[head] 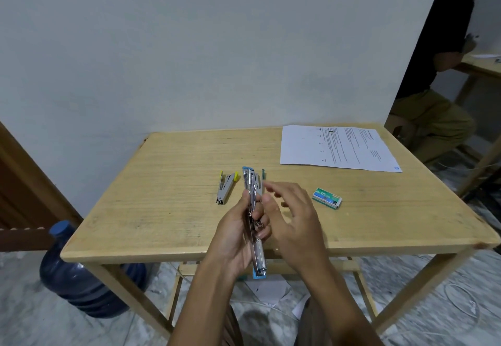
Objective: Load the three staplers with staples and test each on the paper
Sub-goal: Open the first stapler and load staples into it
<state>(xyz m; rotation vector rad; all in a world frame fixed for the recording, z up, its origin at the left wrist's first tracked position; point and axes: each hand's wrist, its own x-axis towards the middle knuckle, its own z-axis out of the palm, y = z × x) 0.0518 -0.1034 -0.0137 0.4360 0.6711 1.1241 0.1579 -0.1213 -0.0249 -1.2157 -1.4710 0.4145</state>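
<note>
My left hand (235, 233) grips a blue stapler (254, 226), swung open lengthwise above the table's near edge. My right hand (294, 218) hovers just right of it, fingers loosely spread and blurred, holding nothing that I can make out. A yellow-tipped stapler (224, 187) lies open on the wooden table (162, 183), left of the held one. A third stapler with a green tip (262, 176) lies mostly hidden behind the blue one. A green staple box (326, 197) sits to the right. The printed paper (336, 146) lies at the table's back right.
A blue water jug (81, 272) stands on the floor by the table's left leg. Another person (439, 74) sits at a second table beyond the right edge. A wall runs close behind the table. Paper scraps lie on the floor underneath.
</note>
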